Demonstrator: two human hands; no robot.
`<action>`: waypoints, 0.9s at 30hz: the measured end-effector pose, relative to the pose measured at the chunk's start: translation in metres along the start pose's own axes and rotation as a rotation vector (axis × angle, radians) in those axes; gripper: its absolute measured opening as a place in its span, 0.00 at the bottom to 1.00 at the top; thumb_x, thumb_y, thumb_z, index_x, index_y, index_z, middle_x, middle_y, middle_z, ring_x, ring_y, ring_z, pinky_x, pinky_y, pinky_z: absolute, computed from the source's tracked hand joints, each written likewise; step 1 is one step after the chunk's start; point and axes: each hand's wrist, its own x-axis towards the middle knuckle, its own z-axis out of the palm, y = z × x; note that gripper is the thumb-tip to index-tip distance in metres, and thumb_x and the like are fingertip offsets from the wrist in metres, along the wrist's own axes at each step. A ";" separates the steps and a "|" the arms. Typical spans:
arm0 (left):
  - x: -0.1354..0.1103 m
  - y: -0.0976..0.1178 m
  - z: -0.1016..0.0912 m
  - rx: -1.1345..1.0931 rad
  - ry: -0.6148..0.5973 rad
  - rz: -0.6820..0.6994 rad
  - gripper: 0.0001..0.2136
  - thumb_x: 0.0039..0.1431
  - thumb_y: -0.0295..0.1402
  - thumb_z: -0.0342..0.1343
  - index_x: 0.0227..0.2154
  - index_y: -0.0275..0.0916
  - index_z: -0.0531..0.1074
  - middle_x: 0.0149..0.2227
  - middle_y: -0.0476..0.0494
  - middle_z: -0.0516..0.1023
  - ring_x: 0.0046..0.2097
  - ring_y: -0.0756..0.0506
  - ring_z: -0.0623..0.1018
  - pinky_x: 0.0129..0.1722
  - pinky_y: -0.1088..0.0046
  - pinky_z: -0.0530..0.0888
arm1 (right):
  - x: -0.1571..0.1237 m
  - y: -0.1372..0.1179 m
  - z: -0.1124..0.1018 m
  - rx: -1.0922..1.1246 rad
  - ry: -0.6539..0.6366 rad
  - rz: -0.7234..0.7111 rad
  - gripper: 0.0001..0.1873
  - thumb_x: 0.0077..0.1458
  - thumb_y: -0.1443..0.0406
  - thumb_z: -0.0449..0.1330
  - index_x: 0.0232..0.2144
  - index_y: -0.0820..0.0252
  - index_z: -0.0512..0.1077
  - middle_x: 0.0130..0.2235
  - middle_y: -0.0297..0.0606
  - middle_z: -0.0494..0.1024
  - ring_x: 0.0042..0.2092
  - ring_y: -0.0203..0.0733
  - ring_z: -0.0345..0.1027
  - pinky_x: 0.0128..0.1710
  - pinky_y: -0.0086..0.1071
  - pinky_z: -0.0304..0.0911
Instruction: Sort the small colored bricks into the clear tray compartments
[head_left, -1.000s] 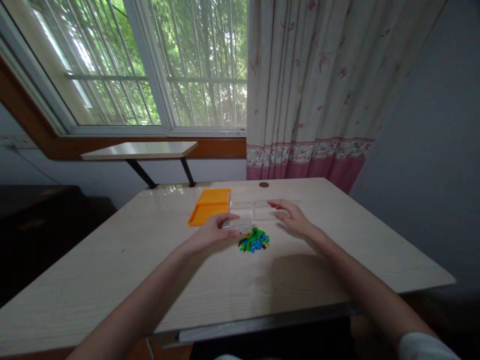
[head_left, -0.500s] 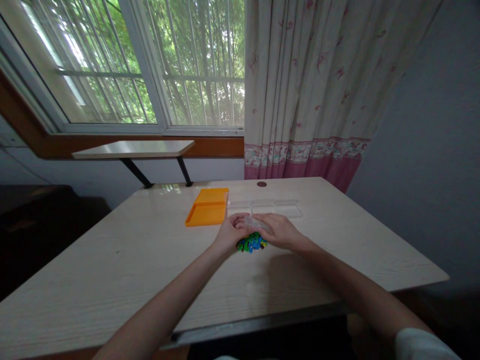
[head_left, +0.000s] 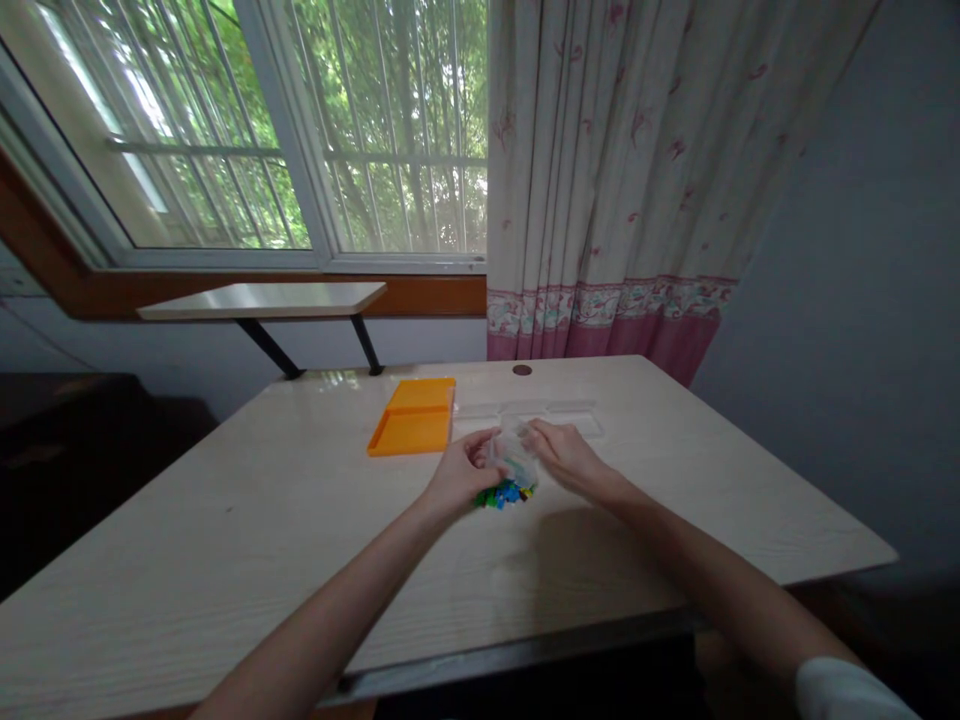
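Note:
A clear plastic bag is stretched between my two hands above the table. My left hand is closed on its left side, thumb toward me. My right hand pinches the bag's upper right edge. Right below the bag lies a heap of small green, blue and yellow pieces, partly hidden by the bag and my left hand. They look like tiny building bricks, too small to make out singly.
An open orange case lies flat left of my hands. Clear plastic trays lie behind them, partly covered. A dark round disc is at the back of the table. A raised shelf stands at the back left.
My right hand has shifted slightly right and up, drawing the bag wider and more upright. Its film now covers more of the upper part of the heap. My left hand keeps nearly the same place.

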 end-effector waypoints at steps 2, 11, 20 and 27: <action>-0.001 0.000 -0.002 -0.038 -0.077 0.015 0.32 0.27 0.20 0.64 0.44 0.33 0.66 0.32 0.46 0.75 0.30 0.52 0.75 0.32 0.77 0.71 | 0.002 0.008 -0.001 0.273 0.041 0.054 0.19 0.59 0.58 0.43 0.27 0.62 0.69 0.26 0.38 0.75 0.28 0.37 0.69 0.30 0.29 0.62; 0.001 -0.001 -0.012 -0.175 -0.113 0.096 0.36 0.31 0.25 0.66 0.48 0.38 0.60 0.39 0.45 0.71 0.37 0.49 0.75 0.37 0.73 0.72 | 0.009 0.023 0.006 0.932 -0.041 0.140 0.31 0.40 0.46 0.60 0.43 0.60 0.66 0.33 0.38 0.73 0.30 0.35 0.67 0.30 0.30 0.64; 0.003 -0.008 -0.013 -0.108 -0.055 0.167 0.36 0.33 0.27 0.66 0.50 0.41 0.58 0.40 0.45 0.69 0.39 0.49 0.73 0.39 0.71 0.71 | 0.005 0.022 0.010 0.813 -0.071 0.084 0.47 0.32 0.62 0.69 0.55 0.53 0.54 0.38 0.36 0.66 0.36 0.34 0.63 0.33 0.28 0.63; 0.011 -0.004 -0.043 0.547 0.089 0.353 0.20 0.41 0.31 0.61 0.42 0.39 0.69 0.41 0.42 0.71 0.41 0.46 0.72 0.43 0.67 0.68 | 0.006 0.049 -0.045 0.700 -0.154 0.158 0.46 0.35 0.63 0.68 0.56 0.55 0.53 0.41 0.39 0.69 0.39 0.36 0.66 0.40 0.35 0.65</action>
